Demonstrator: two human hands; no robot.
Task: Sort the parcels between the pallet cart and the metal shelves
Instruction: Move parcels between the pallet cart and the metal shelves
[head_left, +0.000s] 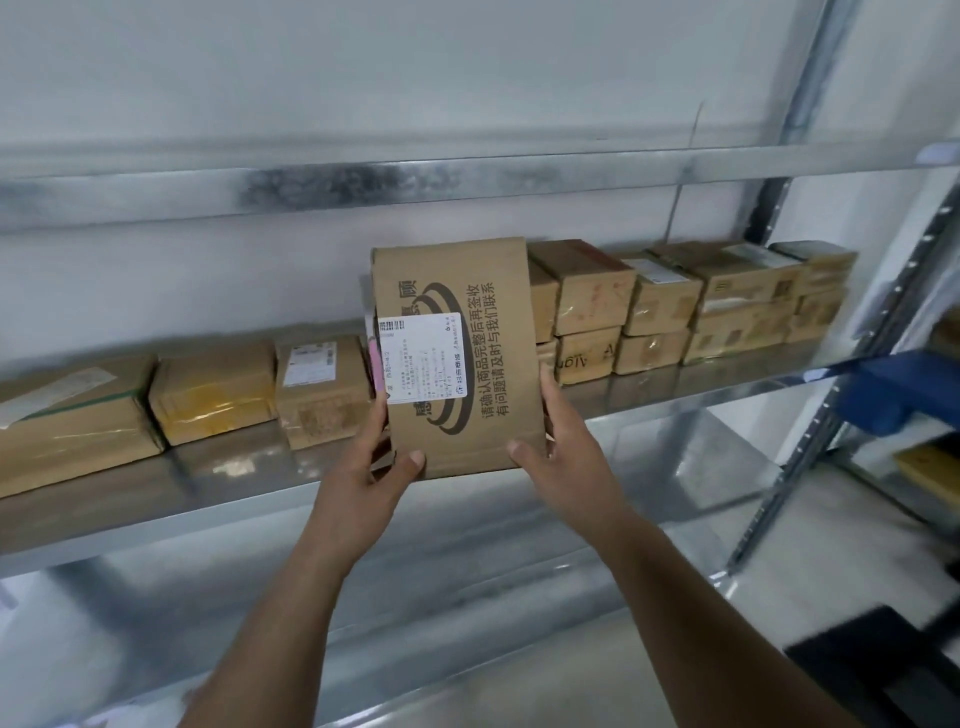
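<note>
A brown cardboard parcel (483, 384) with dark printed text and a white shipping label stands upright on the metal shelf (234, 499), in the gap between two rows of boxes. My left hand (371, 467) grips its lower left edge, thumb on the front face. My right hand (558, 457) grips its lower right edge the same way. Both forearms reach up from the bottom of the view.
Three taped cardboard boxes (213, 392) line the shelf to the left. Several smaller boxes (665, 306) are stacked two high to the right. A shelf beam (363, 182) runs overhead. A perforated upright (841, 389) and a blue object (904, 389) stand at the right.
</note>
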